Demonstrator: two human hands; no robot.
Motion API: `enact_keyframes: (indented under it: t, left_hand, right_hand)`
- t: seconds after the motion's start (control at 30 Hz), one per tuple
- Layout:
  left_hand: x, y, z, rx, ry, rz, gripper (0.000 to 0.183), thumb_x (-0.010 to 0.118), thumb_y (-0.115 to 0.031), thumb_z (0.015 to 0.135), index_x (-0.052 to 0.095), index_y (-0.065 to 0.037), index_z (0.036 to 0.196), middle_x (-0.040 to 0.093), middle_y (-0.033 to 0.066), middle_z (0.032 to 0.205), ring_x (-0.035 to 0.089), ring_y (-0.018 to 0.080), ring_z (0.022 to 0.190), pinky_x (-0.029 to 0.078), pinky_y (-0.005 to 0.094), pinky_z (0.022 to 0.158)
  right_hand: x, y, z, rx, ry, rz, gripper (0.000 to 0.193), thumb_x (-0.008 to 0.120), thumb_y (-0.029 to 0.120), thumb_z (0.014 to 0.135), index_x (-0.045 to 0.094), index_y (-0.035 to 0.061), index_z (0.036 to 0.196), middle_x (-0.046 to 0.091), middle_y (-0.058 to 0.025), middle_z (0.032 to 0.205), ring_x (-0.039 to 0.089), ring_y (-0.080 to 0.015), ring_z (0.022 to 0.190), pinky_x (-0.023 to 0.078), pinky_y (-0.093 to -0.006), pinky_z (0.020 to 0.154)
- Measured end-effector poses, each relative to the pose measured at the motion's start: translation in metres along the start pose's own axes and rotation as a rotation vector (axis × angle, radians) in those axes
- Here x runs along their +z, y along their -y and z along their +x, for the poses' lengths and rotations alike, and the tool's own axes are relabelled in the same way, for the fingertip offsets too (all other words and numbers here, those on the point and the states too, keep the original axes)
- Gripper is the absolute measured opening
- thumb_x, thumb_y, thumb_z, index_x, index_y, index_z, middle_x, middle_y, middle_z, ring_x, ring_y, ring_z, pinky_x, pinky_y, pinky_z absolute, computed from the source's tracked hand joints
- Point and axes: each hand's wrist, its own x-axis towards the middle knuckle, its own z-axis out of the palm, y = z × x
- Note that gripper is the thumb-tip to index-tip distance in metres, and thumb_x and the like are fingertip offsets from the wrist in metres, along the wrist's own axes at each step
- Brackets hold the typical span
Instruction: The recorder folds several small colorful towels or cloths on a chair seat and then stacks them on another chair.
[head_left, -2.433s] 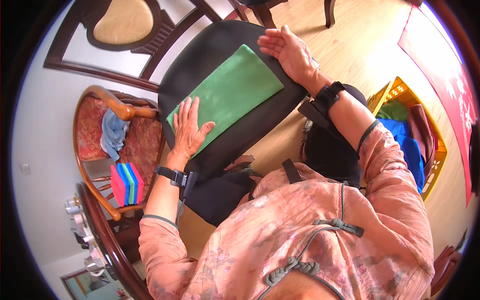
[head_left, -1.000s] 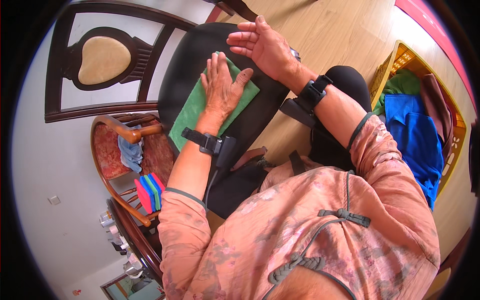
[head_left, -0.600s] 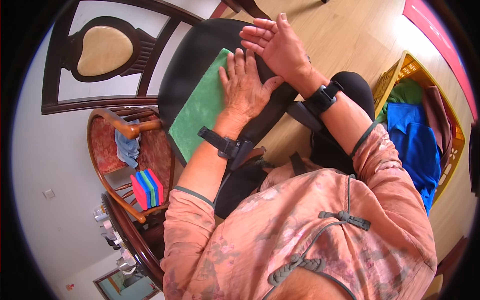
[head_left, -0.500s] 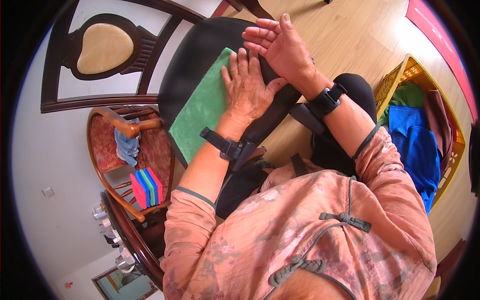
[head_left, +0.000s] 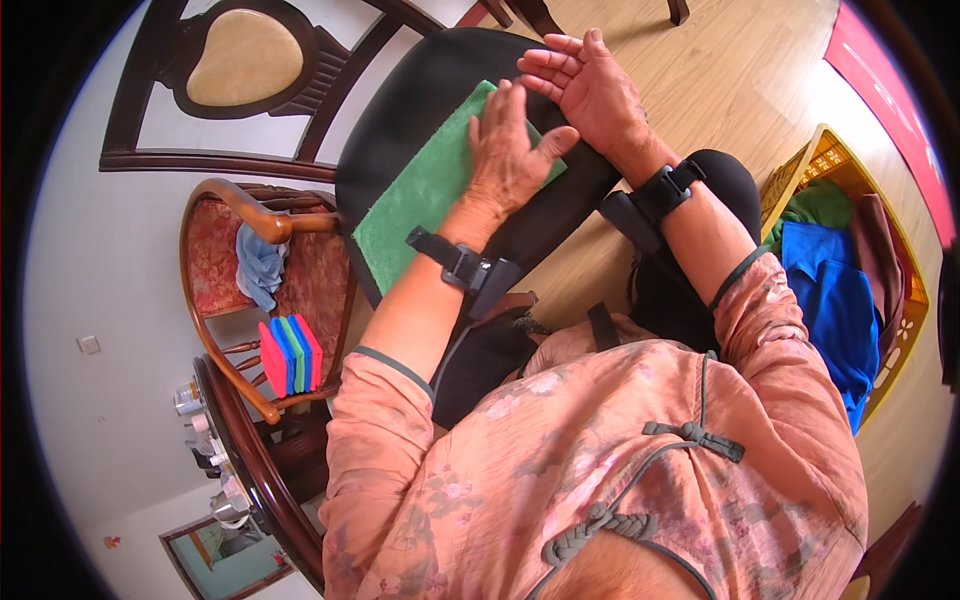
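Note:
A green plush cloth [head_left: 415, 205] lies spread over a black round-edged seat [head_left: 400, 120] in front of me. My left hand [head_left: 505, 160] is over the right part of the cloth, tilted toward its side, with fingers stretched and thumb apart. Whether it still touches the cloth is hard to tell. Just beyond the seat's right edge, my right hand [head_left: 598, 100] is turned palm up with its fingers extended and holds nothing. The two hands are close together, fingertips nearly meeting. Each wrist carries a black strap with a small device.
To the right stands a yellow plastic basket [head_left: 895, 350] with blue, green and brown cloths. A wooden armchair [head_left: 265, 225] at left bears a light blue cloth [head_left: 262, 265] and a stack of folded colored cloths [head_left: 290, 355]. Small items sit on a dark round table [head_left: 245, 450].
My left hand has turned from lying flat on the cloth to a tilted pose, baring more cloth at its right. My right hand stays palm up. The whole view has shifted slightly.

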Motion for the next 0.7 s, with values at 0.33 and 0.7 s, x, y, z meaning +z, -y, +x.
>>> enact_keyframes:
  t: [0.33, 0.7]
  left_hand:
    - [-0.004, 0.020, -0.018, -0.059, 0.065, 0.203, 0.097, 0.039, -0.075, 0.085, 0.025, -0.004, 0.150, 0.022, 0.0215, 0.155, 0.018, 0.0383, 0.144, 0.011, 0.0560, 0.115]
    - [0.003, 0.024, -0.021, 0.008, -0.056, 0.258, 0.089, 0.051, -0.068, 0.084, 0.032, -0.005, 0.144, 0.030, 0.0200, 0.148, 0.024, 0.0415, 0.139, 0.020, 0.0625, 0.108]
  right_hand:
    - [-0.007, -0.002, 0.003, 0.014, 0.050, -0.068, 0.052, 0.032, 0.043, 0.104, 0.048, -0.0022, 0.123, 0.061, -0.0206, 0.114, 0.058, -0.0309, 0.112, 0.046, -0.0438, 0.102]
    - [0.018, -0.007, -0.019, -0.338, 0.296, -0.936, 0.036, 0.049, 0.027, 0.099, 0.054, 0.0019, 0.124, 0.064, -0.0119, 0.105, 0.062, -0.0204, 0.108, 0.048, -0.0341, 0.096]
